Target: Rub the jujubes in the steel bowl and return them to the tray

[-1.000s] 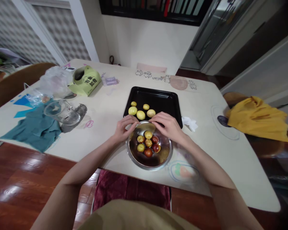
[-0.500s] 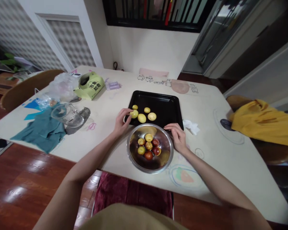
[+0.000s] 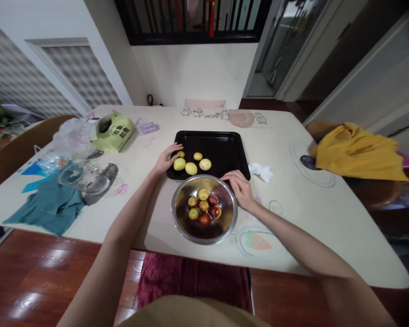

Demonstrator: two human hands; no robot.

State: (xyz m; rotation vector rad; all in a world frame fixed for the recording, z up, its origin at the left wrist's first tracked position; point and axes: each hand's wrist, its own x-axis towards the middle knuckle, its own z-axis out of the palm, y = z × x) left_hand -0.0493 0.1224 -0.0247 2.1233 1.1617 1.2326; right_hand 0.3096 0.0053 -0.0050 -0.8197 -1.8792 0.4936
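Note:
My left hand [image 3: 167,160] is at the left side of a black baking tray [image 3: 221,152], its fingers apart and holding nothing. Under its fingertips lies a small yellow-green fruit [image 3: 180,155], and a larger one [image 3: 179,164] sits just below. Other yellow fruits [image 3: 191,168] lie in the tray's front left part. In front of the tray stands a steel bowl [image 3: 204,234] holding several red-brown fruits [image 3: 205,220] and mottled yellow ones [image 3: 203,206]. My right hand [image 3: 240,190] rests by the bowl's right rim, fingers stretched toward the tray's front edge.
To the left are a clear pitcher [image 3: 85,178] on its side, a teal cloth [image 3: 51,202], a green tissue box [image 3: 117,131] and a plastic bag [image 3: 73,136]. A crumpled tissue [image 3: 261,171] lies right of the tray. A yellow garment [image 3: 357,152] hangs over a chair.
My left hand has let go of a yellow-green fruit, which now lies in the tray, and its fingers have spread. The right hand stays by the bowl. The camera view has shifted right.

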